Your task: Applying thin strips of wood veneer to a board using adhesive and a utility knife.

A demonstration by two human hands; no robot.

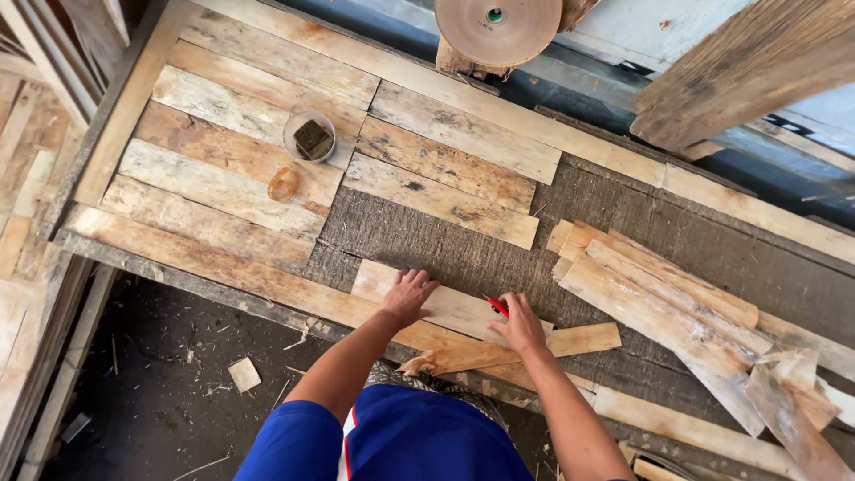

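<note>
Head view: a pale veneer strip [445, 305] lies on the rough board [463, 249] at the bench's near edge. The left hand [407, 297] presses flat on it, fingers spread. The right hand [519, 325] grips a red knife [498, 306], its tip on the strip. Loose strips [659, 298] are piled to the right. Farther off sit a bowl [310, 136], a tape ring [283, 184] and a tape roll [497, 27].

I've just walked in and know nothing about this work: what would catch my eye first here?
Two bare hands at the panel's near edge: the left hand presses flat on a pale wood strip, the right hand holds a red cutter against it. Right of them lies a loose pile of strips; a tape roll stands at the far edge.
</note>
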